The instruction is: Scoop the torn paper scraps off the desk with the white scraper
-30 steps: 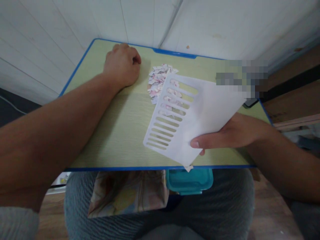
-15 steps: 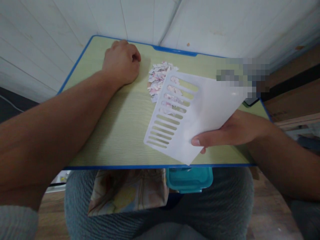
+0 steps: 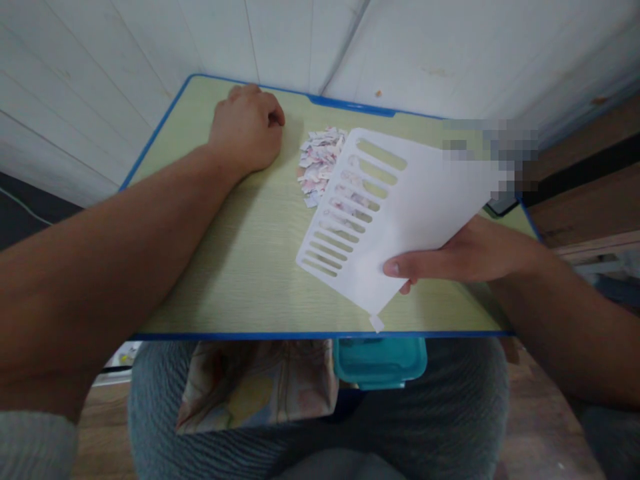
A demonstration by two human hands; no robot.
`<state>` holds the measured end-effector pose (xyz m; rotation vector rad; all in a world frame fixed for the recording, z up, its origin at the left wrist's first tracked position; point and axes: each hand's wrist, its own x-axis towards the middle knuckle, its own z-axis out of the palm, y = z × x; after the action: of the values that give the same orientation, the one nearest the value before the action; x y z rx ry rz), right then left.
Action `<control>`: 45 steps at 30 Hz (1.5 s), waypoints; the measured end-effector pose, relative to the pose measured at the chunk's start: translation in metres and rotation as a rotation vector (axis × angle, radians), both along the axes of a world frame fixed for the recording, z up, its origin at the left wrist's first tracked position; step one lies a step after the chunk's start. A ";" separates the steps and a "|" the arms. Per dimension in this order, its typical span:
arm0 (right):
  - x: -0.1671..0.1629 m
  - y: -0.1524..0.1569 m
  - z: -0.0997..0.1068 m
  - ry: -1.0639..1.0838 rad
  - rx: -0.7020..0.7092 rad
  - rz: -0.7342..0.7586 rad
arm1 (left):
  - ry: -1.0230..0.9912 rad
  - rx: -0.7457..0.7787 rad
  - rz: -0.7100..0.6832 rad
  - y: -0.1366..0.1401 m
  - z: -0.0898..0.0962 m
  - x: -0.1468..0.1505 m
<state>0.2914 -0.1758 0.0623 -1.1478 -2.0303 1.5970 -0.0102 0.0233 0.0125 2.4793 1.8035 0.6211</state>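
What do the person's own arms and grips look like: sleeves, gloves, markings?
Left grip: ungloved; wrist and left forearm are bare up to a light-grey sleeve. Right grip: also ungloved, right forearm bare; any sleeve is unclear at the frame edge. No watch, cable or marking shows. Some fingers are hidden, so rings can't be ruled out.

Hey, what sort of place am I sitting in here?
Likely a room in a home, though one view can't settle it: a small blue-edged table stands by a white panelled wall, and the floor beside your legs looks like wood.
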 end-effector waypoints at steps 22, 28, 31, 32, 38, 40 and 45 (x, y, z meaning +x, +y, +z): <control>0.011 0.020 -0.016 0.195 0.596 -0.711 | 0.034 0.024 0.002 -0.001 -0.002 0.003; 0.008 0.017 -0.015 -0.055 0.493 -0.639 | 0.041 0.043 -0.011 0.001 -0.004 0.001; 0.006 0.018 -0.013 -0.122 0.459 -0.617 | 0.022 0.036 -0.018 0.002 -0.006 -0.001; 0.006 0.018 -0.013 -0.132 0.458 -0.615 | 0.010 0.030 -0.021 0.002 -0.006 -0.001; 0.006 0.015 -0.014 -0.139 0.414 -0.535 | -0.095 0.032 -0.062 0.009 -0.013 -0.007; 0.006 0.014 -0.013 -0.123 0.394 -0.528 | -0.092 0.035 -0.065 0.010 -0.014 -0.008; 0.002 0.015 -0.014 -0.105 0.397 -0.504 | -0.119 0.023 -0.055 0.007 -0.012 -0.007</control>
<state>0.2931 -0.1607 0.0482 -1.4495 -1.8057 0.8666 -0.0170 0.0305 0.0003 2.4393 1.6899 0.7723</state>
